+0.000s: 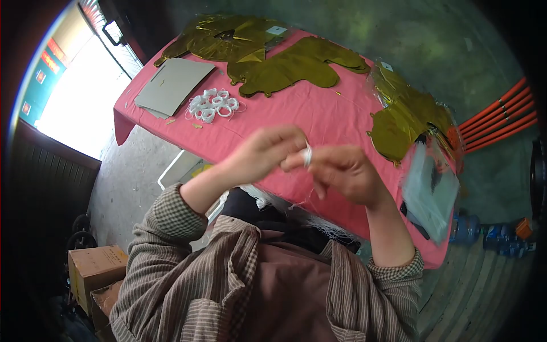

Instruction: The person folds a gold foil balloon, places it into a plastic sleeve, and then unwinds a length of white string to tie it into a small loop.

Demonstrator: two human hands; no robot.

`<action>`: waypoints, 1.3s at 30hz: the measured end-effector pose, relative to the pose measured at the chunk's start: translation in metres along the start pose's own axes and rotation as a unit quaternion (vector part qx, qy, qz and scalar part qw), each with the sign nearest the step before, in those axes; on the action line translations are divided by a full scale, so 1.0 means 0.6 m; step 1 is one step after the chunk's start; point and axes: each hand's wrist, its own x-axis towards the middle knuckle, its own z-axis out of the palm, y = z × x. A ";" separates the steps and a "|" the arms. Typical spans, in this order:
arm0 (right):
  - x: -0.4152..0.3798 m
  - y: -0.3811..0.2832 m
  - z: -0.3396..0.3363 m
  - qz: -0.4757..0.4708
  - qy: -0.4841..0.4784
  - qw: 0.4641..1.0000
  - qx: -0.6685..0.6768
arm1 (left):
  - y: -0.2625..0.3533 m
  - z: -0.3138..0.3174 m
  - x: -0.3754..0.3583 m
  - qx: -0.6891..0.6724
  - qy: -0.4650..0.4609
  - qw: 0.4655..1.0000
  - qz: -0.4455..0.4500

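Note:
White string (308, 156) is wound in a small loop around a finger of my right hand (348, 174). That hand is closed, its index finger pointing left toward the other hand. My left hand (268, 153), slightly blurred, is pinched at the string right beside this loop. Both hands are held up over the near side of the pink-covered table (273, 122). Beyond them on the cloth lies a cluster of small white string coils (212, 105). Several loose white strands (327, 225) hang near my lap.
Gold foil balloons (290, 65) lie flat along the far side, with more gold foil balloons (407, 108) at right. Grey cardboard sheets (174, 85) are stacked at left, clear plastic bags (430, 194) at right. Cardboard boxes (97, 265) and water bottles (498, 239) stand on the floor.

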 end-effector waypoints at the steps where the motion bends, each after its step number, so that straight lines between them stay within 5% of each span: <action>1: 0.001 0.007 0.004 -0.075 0.078 0.993 0.042 | 0.001 0.016 -0.008 0.101 -0.033 0.994 -0.030; 3: 0.010 0.016 -0.011 -0.088 0.165 0.981 -0.057 | 0.019 0.017 -0.016 0.071 -0.064 0.995 -0.039; 5: 0.001 0.023 -0.024 0.092 0.053 0.989 -0.100 | 0.032 0.002 -0.016 -0.019 -0.053 0.998 -0.038; 6: -0.007 0.019 -0.018 0.111 -0.022 0.992 -0.054 | 0.025 -0.011 -0.008 -0.038 -0.025 0.999 0.006; 7: -0.010 0.011 -0.011 0.110 -0.025 0.992 -0.055 | 0.011 -0.020 -0.002 -0.056 0.003 0.997 0.049; 10: -0.004 -0.001 0.000 0.000 -0.017 0.998 0.060 | -0.011 0.009 0.000 0.051 -0.006 0.997 -0.050; 12: 0.012 0.017 -0.015 -0.093 0.184 0.967 -0.147 | -0.014 0.009 -0.011 0.124 -0.065 0.990 -0.031; 14: 0.005 0.027 -0.026 -0.055 0.186 0.951 -0.240 | 0.015 0.008 -0.013 0.045 -0.030 0.998 -0.019; 16: -0.009 0.006 -0.015 0.095 -0.051 0.994 -0.034 | 0.012 -0.006 -0.004 -0.006 -0.002 1.000 0.003; 18: -0.003 0.003 0.001 0.023 -0.013 0.999 -0.018 | -0.012 -0.005 0.007 0.072 0.010 0.997 -0.027; 20: 0.012 0.008 -0.006 -0.049 0.167 0.984 -0.025 | -0.015 0.006 0.003 0.134 -0.015 0.991 -0.024; 22: 0.010 0.026 -0.017 -0.045 0.205 0.968 -0.136 | 0.002 0.006 -0.003 0.136 -0.036 0.989 0.042; 24: 0.001 0.027 -0.013 0.071 0.005 0.992 -0.102 | 0.013 -0.018 0.002 0.034 0.009 0.999 0.032; 26: -0.004 0.012 -0.005 0.105 -0.060 0.993 -0.001 | -0.001 -0.018 0.010 0.090 0.021 0.995 0.045; 27: 0.000 0.011 0.002 0.019 0.006 0.999 0.037 | -0.011 -0.011 0.016 0.116 0.014 0.991 0.063; 28: 0.002 0.008 0.006 -0.068 0.075 0.992 0.073 | -0.016 -0.005 0.009 0.116 -0.023 0.993 -0.013; 30: 0.015 0.021 -0.011 -0.056 0.113 0.992 -0.024 | 0.001 0.003 0.002 0.095 -0.023 0.995 -0.012; 32: 0.023 0.054 -0.021 -0.091 0.046 0.974 -0.200 | 0.005 -0.009 0.004 0.030 -0.010 0.999 0.023; 33: 0.003 0.041 -0.022 0.086 -0.026 0.993 -0.076 | 0.001 -0.014 0.009 0.029 -0.007 0.999 0.024; 34: -0.001 0.031 -0.014 0.086 -0.029 0.993 -0.077 | -0.008 -0.020 0.012 0.041 0.012 0.999 0.016; 37: 0.006 0.026 0.000 -0.026 0.010 0.995 0.096 | -0.034 -0.009 0.008 0.111 -0.032 0.993 -0.007; 39: 0.020 0.031 -0.010 -0.038 0.165 0.980 -0.102 | -0.027 0.005 0.001 0.126 -0.053 0.990 0.021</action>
